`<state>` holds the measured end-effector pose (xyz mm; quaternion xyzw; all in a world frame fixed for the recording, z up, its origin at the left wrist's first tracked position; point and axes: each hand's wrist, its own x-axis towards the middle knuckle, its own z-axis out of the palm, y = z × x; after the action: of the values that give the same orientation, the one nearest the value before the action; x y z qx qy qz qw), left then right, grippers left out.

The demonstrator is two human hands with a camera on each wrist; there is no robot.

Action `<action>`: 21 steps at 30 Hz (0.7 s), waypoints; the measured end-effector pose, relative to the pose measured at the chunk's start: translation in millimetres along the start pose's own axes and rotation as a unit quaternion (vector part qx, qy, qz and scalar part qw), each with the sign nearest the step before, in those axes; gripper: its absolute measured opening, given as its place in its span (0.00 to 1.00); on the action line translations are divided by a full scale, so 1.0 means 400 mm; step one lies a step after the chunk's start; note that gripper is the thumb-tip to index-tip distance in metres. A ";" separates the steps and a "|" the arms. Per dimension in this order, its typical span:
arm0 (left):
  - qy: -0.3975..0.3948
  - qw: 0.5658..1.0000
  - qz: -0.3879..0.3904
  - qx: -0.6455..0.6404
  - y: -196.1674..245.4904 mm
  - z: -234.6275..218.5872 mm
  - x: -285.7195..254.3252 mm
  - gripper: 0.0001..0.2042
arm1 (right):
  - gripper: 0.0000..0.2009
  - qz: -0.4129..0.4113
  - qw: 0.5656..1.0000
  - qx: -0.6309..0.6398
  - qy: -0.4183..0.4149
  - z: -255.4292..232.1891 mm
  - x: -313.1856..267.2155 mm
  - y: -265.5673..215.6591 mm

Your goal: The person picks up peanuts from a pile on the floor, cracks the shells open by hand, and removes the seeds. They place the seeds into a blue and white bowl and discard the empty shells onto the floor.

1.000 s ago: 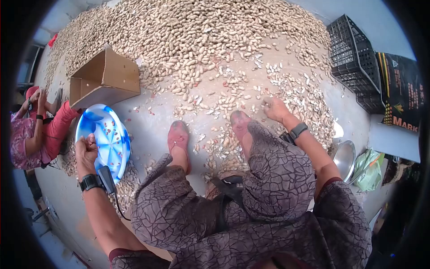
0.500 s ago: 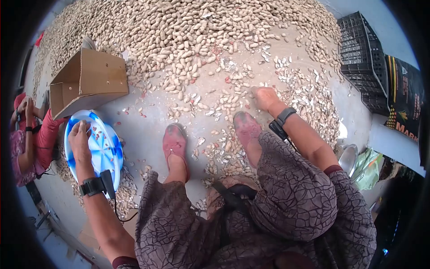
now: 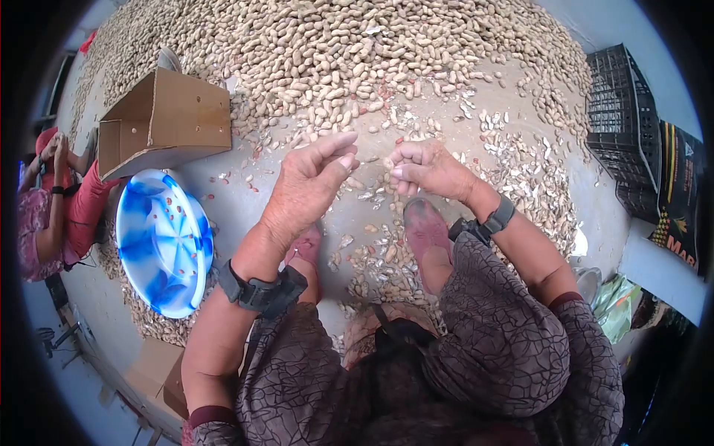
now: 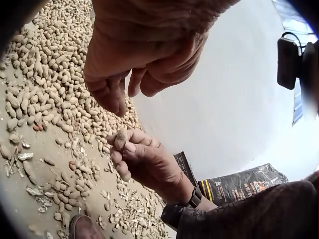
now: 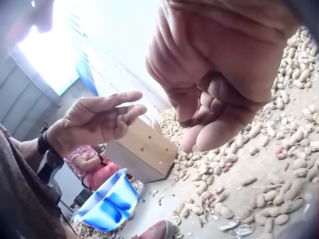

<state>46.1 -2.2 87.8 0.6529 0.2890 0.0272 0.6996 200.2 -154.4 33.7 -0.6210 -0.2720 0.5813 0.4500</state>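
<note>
Between the thumb and fingers of my right hand is a peanut in its shell, seen best in the left wrist view. My left hand faces it across a small gap, fingers extended and nothing in them; the right wrist view also shows this left hand. Both hands hover above the floor in front of my shoes. To the left stands a blue and white basin with several reddish kernels inside. A large heap of unshelled peanuts spreads ahead.
Broken shells litter the floor on the right. A cardboard box stands behind the basin, near another seated person. Black crates and a black printed bag line the right wall.
My left hand has left the basin and swung right to face the right hand. The right hand was lower among the peanuts on the floor and now holds a peanut up.
</note>
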 end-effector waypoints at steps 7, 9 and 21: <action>0.023 0.997 0.054 -0.042 -0.008 0.018 -0.023 0.12 | 0.08 -0.059 0.996 0.054 -0.032 0.078 0.002 -0.126; 0.034 0.991 0.071 -0.111 -0.017 0.022 -0.028 0.11 | 0.08 -0.088 0.991 0.097 0.000 0.099 -0.002 -0.126; 0.032 0.985 0.039 -0.165 -0.024 0.019 -0.036 0.09 | 0.20 -0.137 0.982 0.062 0.114 0.124 0.022 -0.120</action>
<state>34.2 -16.3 84.0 0.5379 0.2773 0.1230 0.7865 162.8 -113.4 75.3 -0.6110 -0.2652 0.4554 0.5907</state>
